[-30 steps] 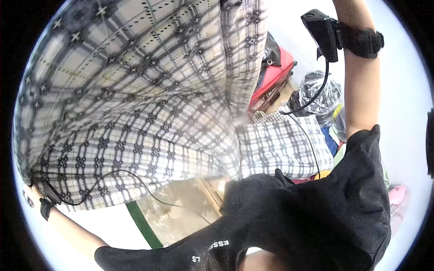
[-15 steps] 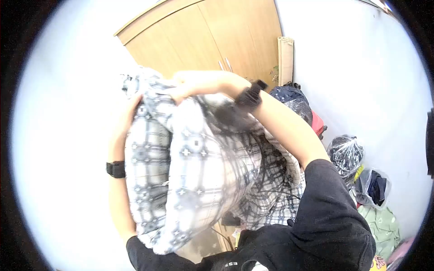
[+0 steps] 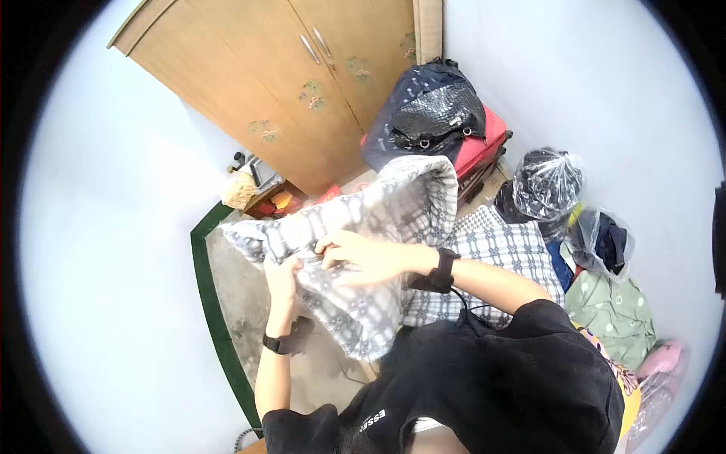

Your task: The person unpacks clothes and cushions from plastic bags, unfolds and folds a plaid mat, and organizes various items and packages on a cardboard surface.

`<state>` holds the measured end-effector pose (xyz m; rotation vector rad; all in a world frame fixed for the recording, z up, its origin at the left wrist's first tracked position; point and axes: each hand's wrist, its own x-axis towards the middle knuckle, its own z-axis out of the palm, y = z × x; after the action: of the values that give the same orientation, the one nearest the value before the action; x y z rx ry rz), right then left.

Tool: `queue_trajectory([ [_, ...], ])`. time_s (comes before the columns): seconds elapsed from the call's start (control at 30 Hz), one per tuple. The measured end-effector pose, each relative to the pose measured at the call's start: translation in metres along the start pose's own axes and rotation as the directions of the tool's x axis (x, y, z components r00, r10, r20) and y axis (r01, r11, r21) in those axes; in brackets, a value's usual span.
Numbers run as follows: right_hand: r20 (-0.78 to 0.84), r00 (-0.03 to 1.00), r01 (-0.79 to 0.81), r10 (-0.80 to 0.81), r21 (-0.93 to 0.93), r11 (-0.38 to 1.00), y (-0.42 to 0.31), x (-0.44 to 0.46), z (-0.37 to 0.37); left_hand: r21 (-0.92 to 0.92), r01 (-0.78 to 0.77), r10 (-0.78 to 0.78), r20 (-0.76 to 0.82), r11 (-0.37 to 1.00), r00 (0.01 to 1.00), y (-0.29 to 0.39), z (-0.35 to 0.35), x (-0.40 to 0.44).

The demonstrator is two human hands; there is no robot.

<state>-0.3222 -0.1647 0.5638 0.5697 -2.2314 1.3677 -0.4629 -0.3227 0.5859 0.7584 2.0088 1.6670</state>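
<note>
A checked black-and-white cloth (image 3: 348, 219) hangs bunched in front of my chest, its upper right part looping over. My left hand (image 3: 281, 278) grips its lower left edge, the thumb and fingers closed on the fabric. Just to the right, my right hand (image 3: 359, 257) lies across the middle of the cloth with bent fingers pinching the fabric. Both wrists wear black straps with devices. Another checked cloth (image 3: 503, 253) lies behind my right forearm.
A wooden wardrobe (image 3: 280, 83) stands at the upper left. Nearby are a red suitcase (image 3: 484, 144) with a dark bag (image 3: 435, 113) on it, plastic-wrapped items (image 3: 548, 184), a green dotted cloth (image 3: 616, 318) and a small box of items (image 3: 280, 203).
The cloth, spread wide a second ago, was gathered up between my hands and is now lower and more compact. My hands came together and moved down. The view shifted, showing more floor.
</note>
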Motion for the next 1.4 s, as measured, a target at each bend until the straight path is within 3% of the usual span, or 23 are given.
queue_trajectory([
  [0.03,-0.037,0.996,-0.083,0.087,0.09,0.992,-0.008,-0.009,0.002,-0.044,0.01,-0.013,-0.066,0.999,0.998,-0.015,-0.017,0.002],
  [0.1,-0.38,0.913,-0.202,0.149,-0.103,0.974,0.009,-0.043,0.009,-0.182,-0.057,0.032,-0.135,0.982,0.99,-0.023,-0.056,0.002],
  [0.17,-0.64,0.735,-0.536,0.224,-0.346,0.77,0.042,-0.093,-0.004,-0.244,0.105,-0.136,-0.113,0.964,0.984,-0.034,-0.128,-0.006],
  [0.2,-0.793,0.573,-0.682,0.206,-0.322,0.656,0.065,-0.121,-0.008,-0.199,0.102,-0.121,-0.083,0.975,0.989,-0.031,-0.166,-0.015],
  [0.3,-0.868,0.403,-0.878,0.291,-0.277,0.39,0.109,-0.17,-0.027,0.091,0.112,-0.107,-0.056,0.99,0.993,0.021,-0.267,-0.055],
  [0.37,-0.744,0.531,-0.827,0.407,-0.349,0.44,0.131,-0.171,-0.034,0.276,0.063,-0.057,-0.027,0.959,0.998,0.054,-0.342,-0.069],
  [0.47,0.008,0.798,-0.578,0.602,-0.269,0.77,0.157,-0.147,-0.019,0.631,0.19,-0.078,-0.201,0.752,0.976,0.132,-0.406,-0.098],
  [0.5,0.297,0.794,-0.503,0.531,-0.169,0.848,0.162,-0.139,-0.005,0.717,0.223,-0.056,-0.249,0.66,0.967,0.149,-0.427,-0.109],
  [0.57,0.411,0.717,-0.491,0.563,-0.274,0.827,0.119,-0.118,0.017,0.689,0.327,-0.064,-0.378,0.646,0.923,0.178,-0.43,-0.13],
  [0.8,-0.058,0.913,-0.346,0.405,-0.637,0.689,0.117,-0.148,0.11,0.488,0.347,-0.032,-0.544,0.801,0.839,0.192,-0.48,-0.232],
  [0.87,-0.383,0.883,-0.442,0.27,-0.487,0.753,0.139,-0.116,0.09,0.506,0.421,-0.095,-0.549,0.753,0.83,0.202,-0.477,-0.239],
  [0.9,-0.413,0.85,-0.424,0.328,-0.166,0.891,0.152,-0.095,0.076,0.531,0.462,-0.112,-0.563,0.71,0.819,0.206,-0.468,-0.24],
  [0.93,-0.42,0.82,-0.35,0.389,0.169,0.921,0.166,-0.077,0.058,0.511,0.498,-0.162,-0.565,0.7,0.809,0.207,-0.486,-0.251],
  [1.0,-0.116,0.893,-0.401,0.435,0.233,0.886,0.166,-0.049,0.015,0.517,0.513,-0.136,-0.601,0.685,0.788,0.208,-0.475,-0.263],
  [1.03,0.198,0.78,-0.614,0.594,0.43,0.662,0.159,-0.038,0.002,0.5,0.523,-0.129,-0.627,0.69,0.769,0.201,-0.49,-0.276],
  [1.07,0.514,0.727,-0.671,0.454,0.395,0.627,0.137,-0.028,-0.008,0.518,0.551,-0.113,-0.654,0.654,0.748,0.205,-0.485,-0.284],
  [1.1,0.765,0.589,-0.717,0.262,0.344,0.606,0.114,-0.018,-0.016,0.424,0.547,-0.084,-0.731,0.722,0.677,0.2,-0.587,-0.332],
  [1.13,0.904,0.428,-0.65,0.0,0.307,0.695,0.084,-0.005,-0.012,0.492,0.588,-0.075,-0.722,0.642,0.687,0.211,-0.569,-0.332],
  [1.17,0.953,0.194,-0.559,-0.233,0.302,0.772,0.061,0.011,0.0,0.528,0.613,-0.056,-0.73,0.588,0.681,0.224,-0.567,-0.329],
  [1.2,0.953,0.193,-0.55,-0.233,0.302,0.779,0.054,0.029,0.01,0.559,0.637,-0.032,-0.738,0.53,0.674,0.235,-0.567,-0.322],
  [1.3,0.95,-0.25,-0.581,-0.187,0.008,0.814,0.038,0.071,0.05,0.644,0.688,0.046,-0.74,0.336,0.671,0.281,-0.566,-0.281],
  [1.37,0.964,0.097,-0.256,0.248,-0.217,0.942,0.104,0.118,0.06,0.687,0.691,0.069,-0.719,0.226,0.692,0.304,-0.56,-0.239],
  [1.4,0.832,0.43,-0.413,0.35,-0.163,0.896,0.14,0.133,0.06,0.702,0.684,0.072,-0.706,0.199,0.704,0.309,-0.558,-0.217],
])
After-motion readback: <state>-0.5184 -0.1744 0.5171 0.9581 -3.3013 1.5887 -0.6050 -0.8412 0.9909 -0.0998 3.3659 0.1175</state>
